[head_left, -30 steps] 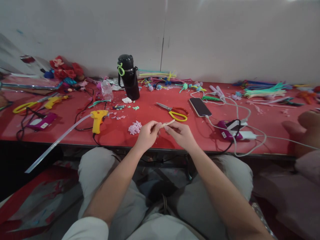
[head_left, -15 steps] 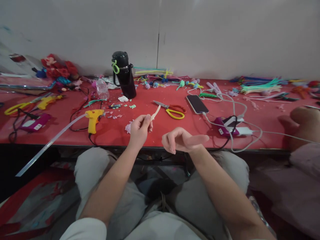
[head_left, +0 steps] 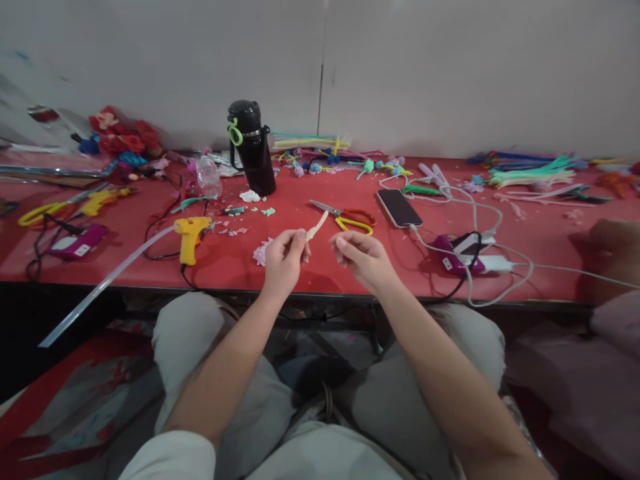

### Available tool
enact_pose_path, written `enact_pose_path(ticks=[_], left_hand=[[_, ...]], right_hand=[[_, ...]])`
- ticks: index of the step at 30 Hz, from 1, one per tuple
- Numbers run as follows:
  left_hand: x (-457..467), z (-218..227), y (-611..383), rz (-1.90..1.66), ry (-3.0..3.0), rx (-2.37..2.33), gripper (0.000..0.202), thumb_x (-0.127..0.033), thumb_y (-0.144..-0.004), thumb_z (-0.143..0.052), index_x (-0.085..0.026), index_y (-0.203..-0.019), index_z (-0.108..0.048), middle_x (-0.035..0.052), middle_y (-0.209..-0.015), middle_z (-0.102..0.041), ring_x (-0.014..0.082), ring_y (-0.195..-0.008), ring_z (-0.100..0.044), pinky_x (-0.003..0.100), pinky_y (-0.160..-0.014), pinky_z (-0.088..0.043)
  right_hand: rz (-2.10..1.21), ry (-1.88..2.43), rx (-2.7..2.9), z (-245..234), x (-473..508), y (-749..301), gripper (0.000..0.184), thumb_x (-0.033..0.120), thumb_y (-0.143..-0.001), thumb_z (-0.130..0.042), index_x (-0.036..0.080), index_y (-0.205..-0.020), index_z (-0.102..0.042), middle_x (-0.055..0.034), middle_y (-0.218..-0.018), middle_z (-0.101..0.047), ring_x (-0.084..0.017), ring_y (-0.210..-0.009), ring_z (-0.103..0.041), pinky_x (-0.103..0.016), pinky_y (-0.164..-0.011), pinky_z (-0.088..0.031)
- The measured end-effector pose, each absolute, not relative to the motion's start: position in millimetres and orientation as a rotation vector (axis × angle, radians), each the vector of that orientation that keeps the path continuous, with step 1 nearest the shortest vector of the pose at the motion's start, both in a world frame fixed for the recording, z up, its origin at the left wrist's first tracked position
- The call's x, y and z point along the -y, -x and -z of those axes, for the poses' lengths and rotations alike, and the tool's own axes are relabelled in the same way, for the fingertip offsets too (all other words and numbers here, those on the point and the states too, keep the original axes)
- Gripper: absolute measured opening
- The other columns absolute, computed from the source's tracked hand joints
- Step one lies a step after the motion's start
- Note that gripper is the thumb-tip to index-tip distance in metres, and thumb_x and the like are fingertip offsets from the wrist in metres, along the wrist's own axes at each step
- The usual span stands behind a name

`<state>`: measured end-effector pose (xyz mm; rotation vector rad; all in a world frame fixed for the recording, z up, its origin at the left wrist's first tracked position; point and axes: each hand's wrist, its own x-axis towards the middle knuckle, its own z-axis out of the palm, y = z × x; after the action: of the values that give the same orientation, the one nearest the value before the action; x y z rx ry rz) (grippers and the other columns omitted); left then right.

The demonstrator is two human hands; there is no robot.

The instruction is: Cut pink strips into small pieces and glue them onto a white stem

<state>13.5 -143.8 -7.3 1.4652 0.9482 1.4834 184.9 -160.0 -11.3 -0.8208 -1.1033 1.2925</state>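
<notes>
My left hand pinches a short cream pipe cleaner between thumb and fingers, its free end pointing up and to the right. Just right of that end is my right hand, thumb and fingers drawn together in a pinch, with nothing visible in them. Both hands are above the table's front part. Beyond them lie scissors with red and yellow handles, blades slightly apart. A small heap of lilac fluff sits beside my left hand, partly covered by it.
On the red table stand a black flask and a yellow glue gun with a long glue stick. A phone charges by a purple box amid cables. Pipe cleaners lie at the back. Another person's arm rests at right.
My right hand has turned over from palm up and risen toward the cream pipe cleaner, its fingers coming together. My left hand keeps its hold. The whole view has shifted slightly.
</notes>
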Motion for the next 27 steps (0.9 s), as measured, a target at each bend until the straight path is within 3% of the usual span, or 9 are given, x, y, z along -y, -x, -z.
enact_pose_path(ticks=[3,8,11,17,27], left_hand=[[145.9,7.4,-15.6,-1.452,-1.522,-0.963,0.039,-0.045,-0.096,-0.056,-0.017,-0.07,-0.057,-0.0023,-0.059,-0.055,0.0065,-0.053,-0.05,0.02,-0.054,-0.041],[147.7,12.0,-18.0,-1.397,-1.637,-1.01,0.033,-0.045,-0.096,-0.056,-0.016,-0.083,-0.064,-0.001,-0.064,-0.06,0.0078,-0.056,-0.054,0.021,-0.057,-0.045],[147.5,15.2,-18.4,-1.366,-1.706,-1.025,0.031,-0.045,-0.095,-0.056,-0.017,-0.085,-0.065,-0.0005,-0.065,-0.061,0.0087,-0.058,-0.056,0.022,-0.058,-0.046],[144.5,20.4,-16.5,-1.32,-1.807,-1.02,0.03,-0.043,-0.096,-0.055,-0.017,-0.088,-0.067,0.0008,-0.069,-0.063,0.0107,-0.061,-0.058,0.023,-0.06,-0.047],[149.4,12.6,-16.7,-1.213,-1.936,-1.043,0.026,-0.039,-0.095,-0.055,-0.016,-0.094,-0.068,0.0047,-0.078,-0.07,0.0141,-0.069,-0.064,0.025,-0.064,-0.048]], right_hand=[[-1.109,0.98,1.147,14.0,158.1,-181.9,0.035,0.051,-0.075,-0.079,0.02,-0.09,-0.076,-0.0012,-0.073,-0.066,-0.01,-0.061,-0.054,-0.025,-0.058,-0.045],[-0.955,1.025,1.27,14.1,161.6,-176.3,0.032,0.05,-0.075,-0.078,0.02,-0.085,-0.076,-0.0025,-0.074,-0.071,-0.013,-0.064,-0.058,-0.029,-0.064,-0.049],[-0.928,1.029,1.266,14.5,161.4,-174.8,0.032,0.05,-0.075,-0.077,0.02,-0.084,-0.076,-0.0038,-0.079,-0.074,-0.015,-0.069,-0.062,-0.03,-0.067,-0.051],[-0.944,1.054,1.253,17.0,158.7,-175.8,0.031,0.048,-0.075,-0.076,0.017,-0.078,-0.073,-0.0018,-0.069,-0.068,-0.012,-0.06,-0.057,-0.028,-0.061,-0.048],[-0.918,1.089,1.293,17.3,156.7,-176.7,0.028,0.045,-0.076,-0.074,0.017,-0.077,-0.072,-0.0023,-0.069,-0.069,-0.014,-0.062,-0.06,-0.029,-0.063,-0.05]])
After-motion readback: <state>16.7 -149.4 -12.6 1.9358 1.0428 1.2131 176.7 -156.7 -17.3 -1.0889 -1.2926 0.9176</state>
